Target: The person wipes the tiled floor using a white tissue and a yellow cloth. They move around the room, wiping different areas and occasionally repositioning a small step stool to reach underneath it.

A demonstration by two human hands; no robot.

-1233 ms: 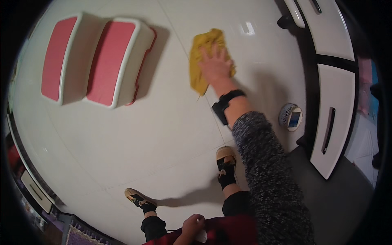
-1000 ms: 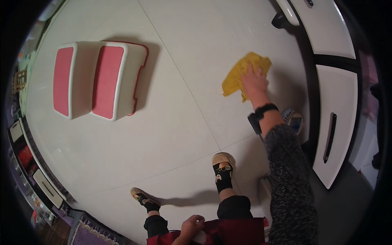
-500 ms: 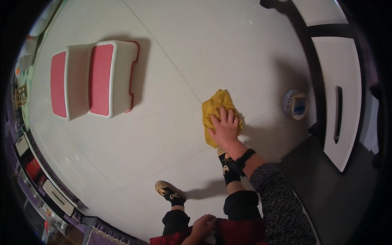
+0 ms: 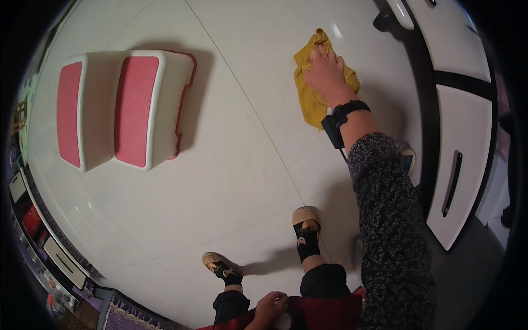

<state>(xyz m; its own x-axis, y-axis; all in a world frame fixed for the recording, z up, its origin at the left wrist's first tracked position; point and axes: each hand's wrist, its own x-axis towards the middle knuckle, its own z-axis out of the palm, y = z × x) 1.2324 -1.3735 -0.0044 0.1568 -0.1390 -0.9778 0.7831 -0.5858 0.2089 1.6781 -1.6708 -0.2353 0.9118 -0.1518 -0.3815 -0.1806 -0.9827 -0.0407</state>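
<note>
My right hand (image 4: 328,76) presses down on a crumpled yellow cloth (image 4: 312,109) on the pale tiled floor (image 4: 236,159). Its fingers bend over the bunched fabric, and folds spread out on both sides of the palm. A black wrist strap (image 4: 349,111) circles that wrist, below a dark patterned sleeve. Close to my lap, my left hand (image 4: 268,311) is curled closed over red fabric. Something whitish shows by its fingers, too little of it to name.
A white two-step stool (image 4: 165,110) with pink treads stands at the left. White drawers with black trim (image 4: 462,137) line the right side. Partly behind my sleeve sits a round roll (image 4: 408,158). My shoes (image 4: 306,225) rest on the floor below the cloth.
My right hand has slid the cloth forward and slightly right across the floor, stretching the arm out. The view has shifted a little. My left hand stays by my lap.
</note>
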